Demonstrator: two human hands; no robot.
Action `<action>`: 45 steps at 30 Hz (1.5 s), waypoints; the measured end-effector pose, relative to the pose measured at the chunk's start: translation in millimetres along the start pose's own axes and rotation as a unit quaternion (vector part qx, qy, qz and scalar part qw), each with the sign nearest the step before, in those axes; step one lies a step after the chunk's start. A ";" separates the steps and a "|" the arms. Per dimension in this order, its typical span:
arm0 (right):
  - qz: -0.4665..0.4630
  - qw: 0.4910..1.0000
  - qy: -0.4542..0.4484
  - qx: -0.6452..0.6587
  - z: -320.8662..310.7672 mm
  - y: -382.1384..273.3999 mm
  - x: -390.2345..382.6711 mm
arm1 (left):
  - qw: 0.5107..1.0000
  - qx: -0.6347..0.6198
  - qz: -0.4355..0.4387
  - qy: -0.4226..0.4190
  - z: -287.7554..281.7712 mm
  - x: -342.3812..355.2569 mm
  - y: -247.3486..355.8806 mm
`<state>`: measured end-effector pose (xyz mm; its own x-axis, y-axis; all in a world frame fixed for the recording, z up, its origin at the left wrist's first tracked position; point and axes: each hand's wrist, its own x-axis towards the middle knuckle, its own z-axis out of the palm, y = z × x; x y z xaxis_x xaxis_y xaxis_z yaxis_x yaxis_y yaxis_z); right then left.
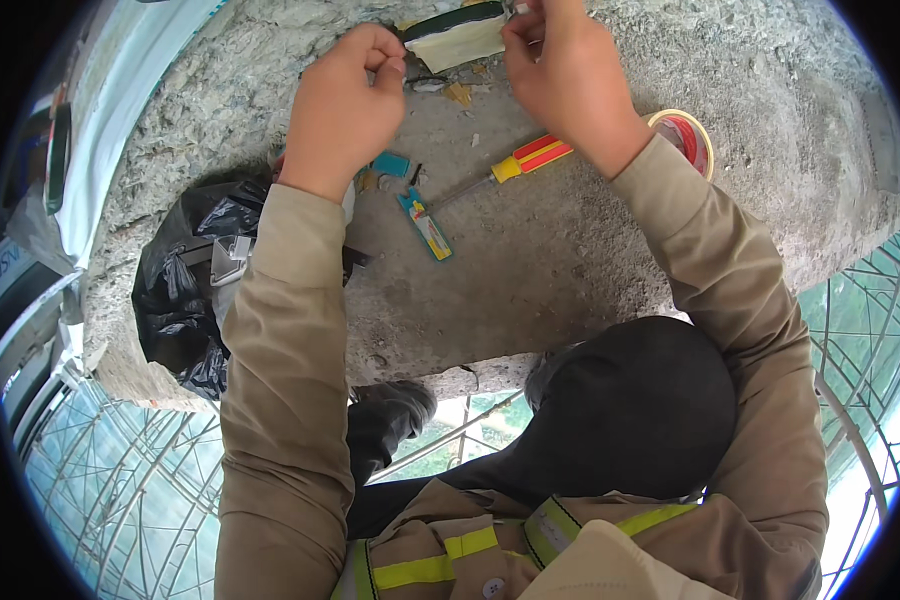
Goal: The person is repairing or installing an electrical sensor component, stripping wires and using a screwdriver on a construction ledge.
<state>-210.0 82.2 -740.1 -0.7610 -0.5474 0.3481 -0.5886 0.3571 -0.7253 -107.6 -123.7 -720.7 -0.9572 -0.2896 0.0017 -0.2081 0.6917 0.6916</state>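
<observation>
Head view. Both forearms, in tan sleeves, reach up the frame from the lower edge over a rough concrete slab (590, 250). The left hand (342, 100) is curled, thumb and forefinger pressed together in a pinch at the left end of a flat pale-yellow piece with a dark green upper edge (460, 38); whether the fingertips close on the piece itself or on something small beside it cannot be told. The right hand (560, 75) is likewise closed in a pinch at the right end of the same piece, fingertips touching or just over its corner. The piece lies between the two hands at the top of the frame, its long axis running left to right, slightly raised toward the right; both hands are about equally near it, one at each end.

Below the hands, on the slab: a screwdriver with a red and yellow handle (530, 158), shaft pointing down-left, nearer the right wrist; a small teal flat tool (425, 225) just beyond the shaft's tip; a small teal block (390, 163) beside the left wrist. A roll of red tape (688, 135) lies just beside the right forearm. A black plastic bag (195, 280) rests at the slab's left edge, beside the left sleeve. Open lattice metalwork (120, 480) shows below the slab.
</observation>
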 end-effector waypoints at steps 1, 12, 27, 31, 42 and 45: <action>-0.001 1.000 0.003 0.002 -0.2 -2.9 -3.5 | 0.995 0.073 0.047 0.052 -3.9 -2.3 2.7; 0.028 0.959 -0.005 0.281 16.7 -18.7 -38.6 | 0.984 -0.089 0.005 0.153 32.4 -48.1 24.5; 0.051 0.965 -0.014 0.256 -48.1 -6.0 -29.6 | 0.990 -0.105 -0.085 0.041 -25.8 -68.1 42.2; 0.141 0.895 -0.120 0.406 -67.7 -10.3 -50.0 | 0.964 -0.190 -0.183 0.011 -56.1 -111.8 44.8; 0.197 0.782 -0.160 0.569 -63.0 -12.9 -60.5 | 0.988 -0.140 0.012 -0.059 -32.9 -113.0 81.9; 0.176 0.737 -0.186 0.626 -73.5 -23.3 -60.1 | 0.985 -0.160 0.053 -0.030 -22.5 -97.2 104.7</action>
<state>-170.5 162.4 -700.5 -0.5426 -0.8399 -0.0104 0.5164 -0.3238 -0.7927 -31.8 -37.9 -632.2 -0.9822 -0.1808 0.0511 -0.0405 0.4691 0.8822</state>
